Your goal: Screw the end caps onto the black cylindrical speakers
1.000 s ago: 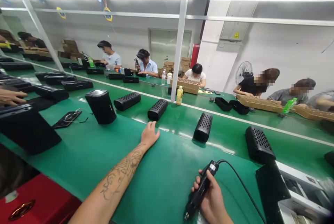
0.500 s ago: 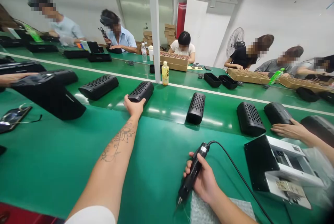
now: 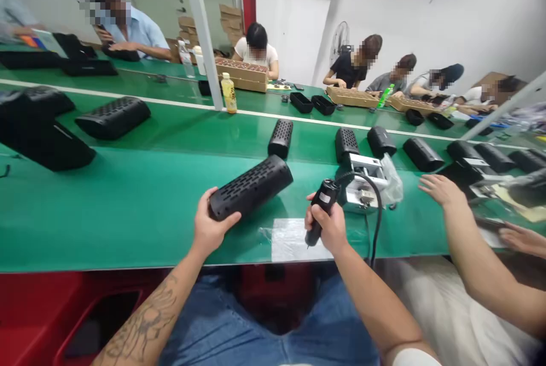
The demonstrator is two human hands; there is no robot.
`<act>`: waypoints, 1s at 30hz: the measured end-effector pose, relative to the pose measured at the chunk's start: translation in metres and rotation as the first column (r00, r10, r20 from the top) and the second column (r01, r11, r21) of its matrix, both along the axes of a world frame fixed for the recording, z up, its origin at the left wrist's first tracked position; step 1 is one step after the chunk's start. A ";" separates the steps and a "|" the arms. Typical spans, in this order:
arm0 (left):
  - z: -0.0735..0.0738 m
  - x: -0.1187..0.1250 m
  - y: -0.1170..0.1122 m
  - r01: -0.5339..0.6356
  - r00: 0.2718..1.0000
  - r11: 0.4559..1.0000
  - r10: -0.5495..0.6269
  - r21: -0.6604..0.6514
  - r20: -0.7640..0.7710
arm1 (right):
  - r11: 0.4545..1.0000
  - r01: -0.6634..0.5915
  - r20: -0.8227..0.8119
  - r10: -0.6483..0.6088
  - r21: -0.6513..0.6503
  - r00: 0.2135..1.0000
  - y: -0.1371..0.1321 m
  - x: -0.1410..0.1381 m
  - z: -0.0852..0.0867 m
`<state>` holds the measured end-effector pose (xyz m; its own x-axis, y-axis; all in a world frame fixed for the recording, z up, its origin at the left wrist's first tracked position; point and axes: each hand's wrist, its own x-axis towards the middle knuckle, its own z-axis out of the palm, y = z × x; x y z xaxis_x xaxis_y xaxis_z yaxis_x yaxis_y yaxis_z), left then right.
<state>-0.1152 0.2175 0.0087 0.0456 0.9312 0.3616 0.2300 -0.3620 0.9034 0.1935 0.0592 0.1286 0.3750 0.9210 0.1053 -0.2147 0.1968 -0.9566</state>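
Green bench (image 3: 128, 201): one black case (image 3: 253, 186), left hand (image 3: 209, 226); one screwdriver (image 3: 323, 196), right hand (image 3: 333, 225).

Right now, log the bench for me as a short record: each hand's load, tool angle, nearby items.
Left hand: grips one end of a black perforated housing
Right hand: holds a black corded tool
Tool angle: tip down
Near right hand: pale plastic sheet, white-and-black device
Across the bench: yellow bottle
Co-worker's hand: right of the device
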 end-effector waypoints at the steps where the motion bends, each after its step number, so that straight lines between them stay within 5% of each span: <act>1: -0.002 0.007 -0.018 0.063 0.998 0.998 -0.063 0.009 -0.022 | 0.993 0.107 0.103 -0.111 0.043 0.989 -0.012 0.014 0.003; 3: -0.004 0.023 -0.048 0.190 0.979 0.981 -0.186 0.038 -0.079 | 0.932 0.316 0.246 -0.352 0.174 0.903 -0.027 0.047 0.011; 6: -0.002 0.047 -0.075 0.398 0.911 0.912 -0.380 0.097 -0.163 | 0.765 0.528 0.276 -0.632 0.368 0.724 -0.030 0.105 0.033; 10: -0.001 0.067 -0.087 0.557 0.819 0.815 -0.509 0.157 -0.264 | 0.647 0.594 0.221 -0.743 0.479 0.631 -0.009 0.174 0.053; 14: -0.004 0.073 -0.092 0.590 0.792 0.791 -0.530 0.161 -0.301 | 0.720 0.527 0.273 -0.674 0.452 0.686 0.010 0.206 0.043; 17: -0.006 0.075 -0.096 0.574 0.810 0.792 -0.511 0.209 -0.288 | 0.786 0.477 0.291 -0.599 0.393 0.746 0.014 0.209 0.028; 20: -0.006 0.077 -0.099 0.536 0.840 0.804 -0.477 0.260 -0.258 | 0.793 0.467 0.301 -0.590 0.391 0.750 0.013 0.206 0.023; 25: -0.008 0.078 -0.096 0.521 0.849 0.815 -0.466 0.253 -0.248 | 0.776 0.490 0.328 -0.619 0.397 0.714 0.001 0.193 0.035; 30: -0.009 0.079 -0.096 0.559 0.823 0.794 -0.497 0.239 -0.275 | 0.809 0.335 0.208 -0.477 0.483 0.854 -0.042 0.148 0.056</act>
<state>-0.0367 0.1210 -0.0002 0.5942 0.5898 0.5468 0.0770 -0.7185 0.6913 0.3414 0.0173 0.1842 0.5865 0.5303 0.6122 0.2643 0.5892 -0.7636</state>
